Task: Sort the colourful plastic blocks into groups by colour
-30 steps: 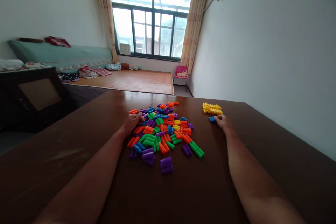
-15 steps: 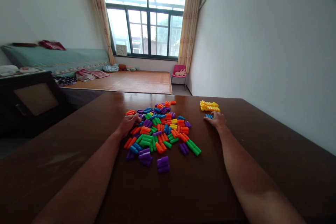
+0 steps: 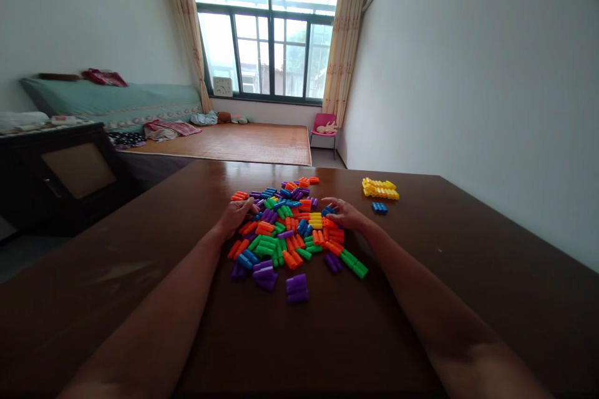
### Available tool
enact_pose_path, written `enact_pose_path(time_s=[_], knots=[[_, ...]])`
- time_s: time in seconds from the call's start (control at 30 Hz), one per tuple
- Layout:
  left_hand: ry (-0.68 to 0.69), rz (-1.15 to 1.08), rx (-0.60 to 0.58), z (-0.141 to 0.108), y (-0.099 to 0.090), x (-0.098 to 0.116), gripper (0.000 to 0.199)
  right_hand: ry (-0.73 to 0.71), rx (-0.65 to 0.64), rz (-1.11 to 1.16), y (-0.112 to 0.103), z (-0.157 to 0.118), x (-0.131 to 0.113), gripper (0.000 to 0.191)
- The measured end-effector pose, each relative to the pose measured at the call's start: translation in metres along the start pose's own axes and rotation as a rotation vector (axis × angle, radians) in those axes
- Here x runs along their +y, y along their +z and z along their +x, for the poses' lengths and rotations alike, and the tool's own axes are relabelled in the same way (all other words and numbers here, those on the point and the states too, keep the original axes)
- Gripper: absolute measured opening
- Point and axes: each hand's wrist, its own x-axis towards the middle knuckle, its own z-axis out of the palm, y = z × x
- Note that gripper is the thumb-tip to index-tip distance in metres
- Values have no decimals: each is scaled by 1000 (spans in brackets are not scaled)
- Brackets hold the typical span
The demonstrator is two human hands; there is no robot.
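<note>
A heap of colourful plastic building blocks (image 3: 291, 242), orange, green, purple, blue and yellow, lies on the brown table between my hands. My left hand (image 3: 238, 214) rests against the heap's left edge, fingers loosely apart and partly hidden among the blocks; I see nothing held in it. On the right edge, my right hand (image 3: 347, 214) reaches over a blue block (image 3: 328, 211) with thumb and fingers apart. To the right, a separate blue piece (image 3: 379, 207) lies just in front of joined yellow blocks (image 3: 381, 189).
The dark table (image 3: 402, 312) fills the foreground. Loose purple blocks (image 3: 296, 288) and a green block strip (image 3: 354, 264) lie at the heap's near side. Beyond the table are a bed (image 3: 243, 140), a pink chair (image 3: 324, 121) and a cabinet (image 3: 77, 168).
My right hand has moved left from the blue piece near the yellow blocks to the heap, leaving that piece on the table. My left hand stays by the heap. The view has shifted slightly.
</note>
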Motion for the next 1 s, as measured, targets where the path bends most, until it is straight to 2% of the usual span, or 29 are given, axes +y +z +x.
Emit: enact_pose_path(time_s=[0.07,0.17,0.23,0.3,0.37,0.43,0.5,0.57,0.67,0.77,0.87,1.0], knots=[[-6,4,0,0,0,0,53,33,29,103,-7,-2,2,43],[-1,2,-11,1,0,-1,53,155,171,142,-16,-3,8,39],[3,2,-17,1,0,0,54,262,280,6,-24,-4,14,32],[3,2,-9,0,0,0,54,354,329,-236,-35,-8,19,30],[5,1,-1,0,0,1,55,428,332,-457,-50,-14,23,39],[7,0,0,-1,0,3,55,467,347,-578,-64,-20,27,46],[3,3,-5,-1,0,4,55,440,373,-583,-74,-24,29,44],[1,7,-6,-2,0,6,55,329,325,-472,-78,-25,32,31],[14,21,-12,-3,0,6,55,150,129,-279,-74,-24,34,30],[29,32,-8,-2,-1,4,53,83,-9,-241,-67,-24,31,32],[25,41,-6,1,-2,2,52,148,55,-351,-64,-25,29,30],[15,42,-13,2,-3,2,50,363,314,-621,-72,-30,37,34]])
